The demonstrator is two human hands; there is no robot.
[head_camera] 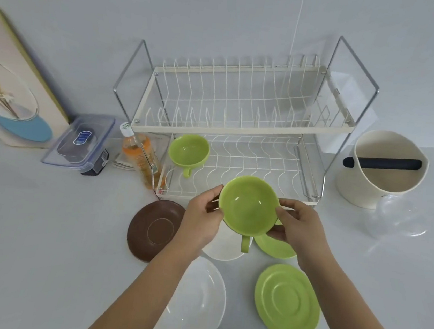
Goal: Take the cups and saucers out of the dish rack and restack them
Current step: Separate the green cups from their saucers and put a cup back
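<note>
Both hands, left (200, 218) and right (296, 227), clamp a green cup (248, 204) mid-frame above saucers (287, 300); a loosened grip could drop it, chipping them.

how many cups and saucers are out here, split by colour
green cups: 2, one held, one in the rack
green saucers: 2
white saucers: 2
brown saucers: 1
total: 7
</note>
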